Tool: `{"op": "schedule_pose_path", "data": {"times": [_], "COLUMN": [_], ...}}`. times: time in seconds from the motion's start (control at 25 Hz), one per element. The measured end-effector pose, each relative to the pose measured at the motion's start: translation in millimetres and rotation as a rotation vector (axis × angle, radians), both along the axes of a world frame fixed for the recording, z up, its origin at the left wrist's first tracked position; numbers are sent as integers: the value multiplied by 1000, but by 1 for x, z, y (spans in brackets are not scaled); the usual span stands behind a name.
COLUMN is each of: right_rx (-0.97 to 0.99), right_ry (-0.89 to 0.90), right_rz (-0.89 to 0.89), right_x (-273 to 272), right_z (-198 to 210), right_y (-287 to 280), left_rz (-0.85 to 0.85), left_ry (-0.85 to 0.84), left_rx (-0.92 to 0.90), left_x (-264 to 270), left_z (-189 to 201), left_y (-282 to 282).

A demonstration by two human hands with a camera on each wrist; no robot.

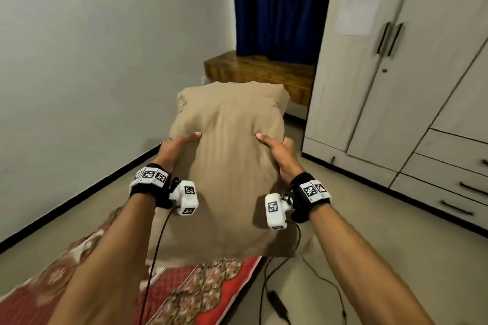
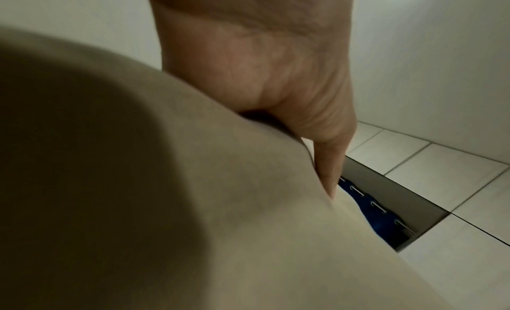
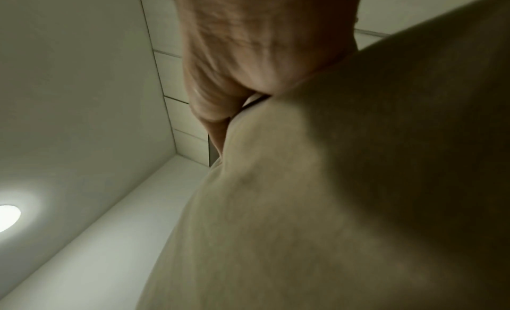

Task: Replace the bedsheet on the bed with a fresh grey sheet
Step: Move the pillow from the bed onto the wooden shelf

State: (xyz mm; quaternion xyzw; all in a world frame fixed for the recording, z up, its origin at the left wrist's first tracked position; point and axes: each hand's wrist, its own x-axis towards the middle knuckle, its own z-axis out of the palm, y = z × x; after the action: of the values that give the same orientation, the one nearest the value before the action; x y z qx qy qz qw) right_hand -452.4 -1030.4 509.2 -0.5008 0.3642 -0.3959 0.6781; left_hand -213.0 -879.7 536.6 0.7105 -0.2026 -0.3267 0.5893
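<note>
A tan pillow [image 1: 229,166] is held up in the air in front of me, above the foot of the bed. My left hand [image 1: 175,146] grips its left side, thumb on top and fingers hidden beneath. My right hand [image 1: 277,149] grips its right side the same way. A red floral bedsheet [image 1: 169,290] covers the bed at the bottom left. In the left wrist view the left hand [image 2: 276,85] presses into the pillow [image 2: 193,205]. In the right wrist view the right hand [image 3: 248,63] digs into the pillow [image 3: 331,183]. No grey sheet is in view.
A white wall [image 1: 92,74] runs along the left. A wooden bench [image 1: 261,71] stands before a blue curtain [image 1: 280,2]. A wardrobe [image 1: 396,74] with drawers fills the right. Black cables [image 1: 277,301] trail over the tiled floor beside the bed.
</note>
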Motion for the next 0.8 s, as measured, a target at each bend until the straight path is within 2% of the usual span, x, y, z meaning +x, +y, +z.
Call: {"op": "schedule_pose_path", "data": {"times": [0.16,0.36,0.52,0.8], "right_rx": [-43,-62,-57,-27], "right_ry": [-15,-21,-6,52], "right_rz": [-80,-148,-172,-235], "right_x": [-66,-112,-119,-95], "right_z": [8,-6,-23,-30], "right_y": [-96,-190,-259,-394], "left_rz": [-69,-146,-159,-176], "left_ry": [-7,-9,-10,6], "left_rx": [-22,4,24,57], "left_x": [-48,-78,-82,-52], "left_z": [18,8,-8,-29], "left_y": [-123,-237,-313,-466]}}
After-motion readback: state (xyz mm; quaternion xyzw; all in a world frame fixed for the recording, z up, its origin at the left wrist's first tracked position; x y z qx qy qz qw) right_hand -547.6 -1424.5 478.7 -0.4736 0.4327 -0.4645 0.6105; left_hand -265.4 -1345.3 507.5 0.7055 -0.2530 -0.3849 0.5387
